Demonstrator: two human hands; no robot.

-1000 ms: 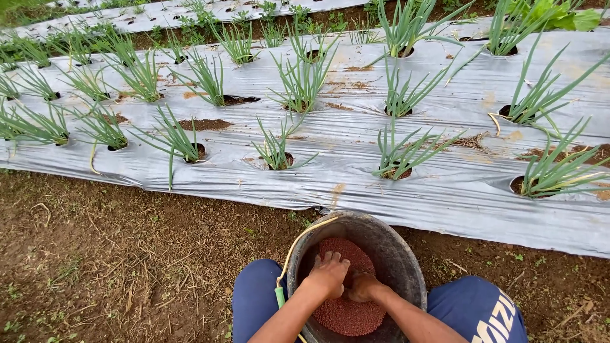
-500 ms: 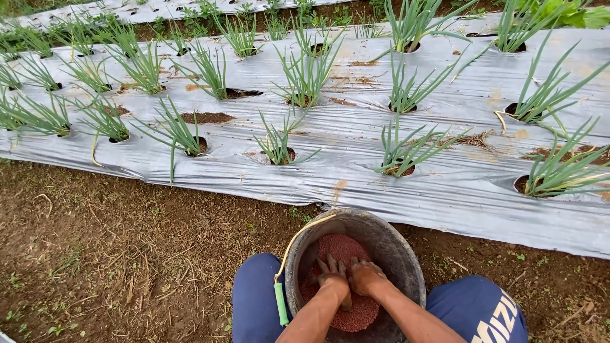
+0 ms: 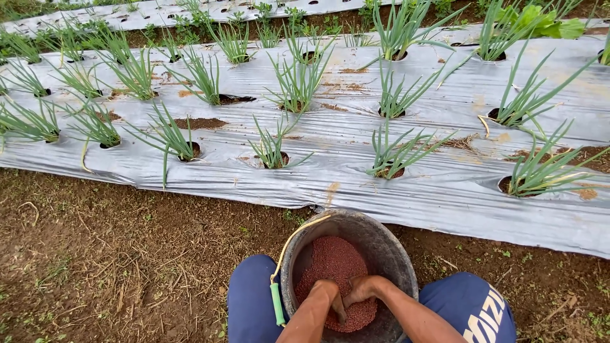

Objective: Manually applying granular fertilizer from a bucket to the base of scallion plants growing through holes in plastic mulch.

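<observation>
My fingers (image 3: 337,303) dig into reddish-brown granules (image 3: 330,262) inside a dull grey round metal bucket (image 3: 387,244), its thin handle cream with a bright green grip (image 3: 277,303). My trousers (image 3: 249,298) are deep blue. Silver-grey plastic mulch sheet (image 3: 445,190), brown-smeared, carries green onion shoots (image 3: 397,152).

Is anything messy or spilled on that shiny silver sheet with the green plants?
Yes. Reddish-brown grains lie scattered on the silver plastic sheet beside some planting holes, for example at, the same colour as the grains in the round grey bucket. Both hands, left and right, dig into the bucket.
</observation>
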